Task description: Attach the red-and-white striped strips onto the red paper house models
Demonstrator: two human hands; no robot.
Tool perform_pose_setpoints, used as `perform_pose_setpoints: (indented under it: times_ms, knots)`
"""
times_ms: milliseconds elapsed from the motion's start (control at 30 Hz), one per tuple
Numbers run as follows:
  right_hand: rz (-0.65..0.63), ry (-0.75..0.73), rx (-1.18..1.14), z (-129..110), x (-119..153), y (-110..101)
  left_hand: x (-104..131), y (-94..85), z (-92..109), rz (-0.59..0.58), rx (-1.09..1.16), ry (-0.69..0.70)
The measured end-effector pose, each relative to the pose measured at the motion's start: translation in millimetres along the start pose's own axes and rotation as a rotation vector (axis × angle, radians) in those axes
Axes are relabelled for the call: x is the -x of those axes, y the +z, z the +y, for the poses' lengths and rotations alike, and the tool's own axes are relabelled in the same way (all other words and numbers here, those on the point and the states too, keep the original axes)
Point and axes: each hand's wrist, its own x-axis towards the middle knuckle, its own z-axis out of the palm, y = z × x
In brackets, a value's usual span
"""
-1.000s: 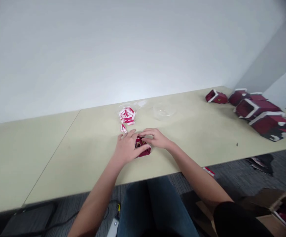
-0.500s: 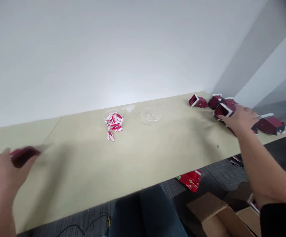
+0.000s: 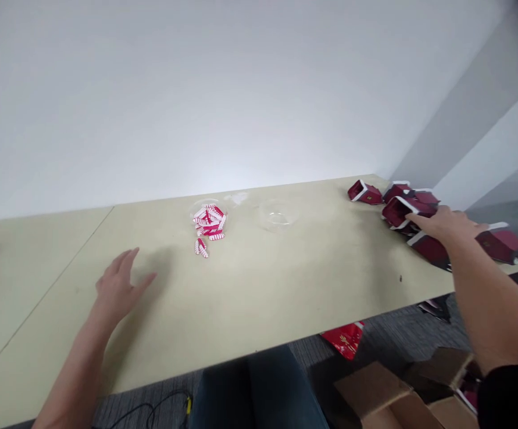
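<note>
My left hand (image 3: 122,283) hovers over the left part of the table, its fingers spread and nothing in them. At the right end, my right hand (image 3: 449,226) grips a dark red house-shaped box (image 3: 426,208) with white trim, thumb beside its open end; the far fingers are partly hidden. Around it lie several similar boxes, one (image 3: 366,193) on its side further back and another (image 3: 504,243) to the right. Red-and-white striped pieces (image 3: 209,221) fill a clear round dish near the middle, with a few loose pieces (image 3: 200,247) in front.
A second clear dish (image 3: 277,215) stands right of the striped pieces. The long pale table (image 3: 250,298) runs along a white wall. Below its front edge are a red packet (image 3: 346,339), an open cardboard box (image 3: 375,390) and a black cable (image 3: 152,411) on the floor.
My left hand has let go of the dark red object it held at the far left and moved right, opening. My right hand stays at the pile of boxes.
</note>
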Motion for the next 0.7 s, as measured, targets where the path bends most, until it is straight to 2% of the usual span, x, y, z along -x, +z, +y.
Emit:
perform_pose_setpoints:
  times_ms: [100, 267, 367, 467, 567, 700]
  knots:
    - [-0.074, 0.083, 0.088, -6.0, 12.2, 7.9, 1.1, 2.9, 18.9, 0.029, 0.036, 0.073]
    - [-0.01, -0.064, 0.09, -25.8, 42.3, 20.3, 5.9, 11.2, 34.9, 0.058, 0.057, 0.172]
    - [0.044, -0.185, 0.01, -47.2, 67.3, 23.3, 11.5, 15.6, 42.1, 0.047, 0.077, 0.205]
    - [0.07, -0.253, -0.117, -73.5, 89.7, 25.8, 19.1, 14.4, 57.6, 0.008, 0.092, 0.248]
    - [0.062, -0.219, -0.18, -100.8, 103.6, 29.2, 27.0, 7.8, 80.6, -0.034, 0.109, 0.302]
    - [0.061, -0.083, -0.159, -129.4, 108.0, 30.0, 35.3, -1.7, 108.0, -0.072, 0.163, 0.359]
